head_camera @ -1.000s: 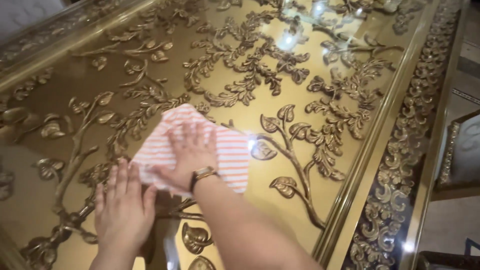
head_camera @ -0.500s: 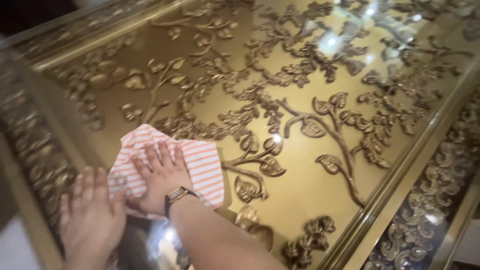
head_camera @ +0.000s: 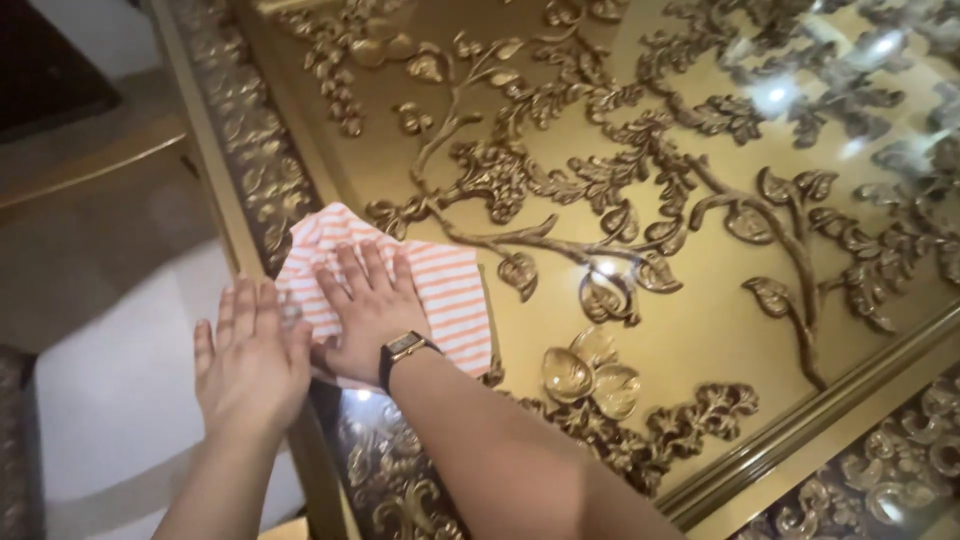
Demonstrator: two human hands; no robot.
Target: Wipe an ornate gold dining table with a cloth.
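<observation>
The right hand (head_camera: 368, 318), grip flat and open, presses a striped cloth (head_camera: 440, 290) on the glass-topped counter (head_camera: 720, 340); the left hand (head_camera: 250, 362) lies spread at its edge. Hard pressing so near the edge could slide the cloth off, or smear the glass.

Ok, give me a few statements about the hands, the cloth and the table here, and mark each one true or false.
1. The right hand lies flat on a striped cloth. True.
2. The cloth is plain blue. False: it is white with orange-pink stripes.
3. The left hand grips the cloth in a fist. False: it lies open, fingers spread, beside the cloth at the table's edge.
4. A wristwatch sits on the right wrist. True.
5. The tabletop is bare white plastic. False: it is glossy gold with raised branches and leaves.
</observation>
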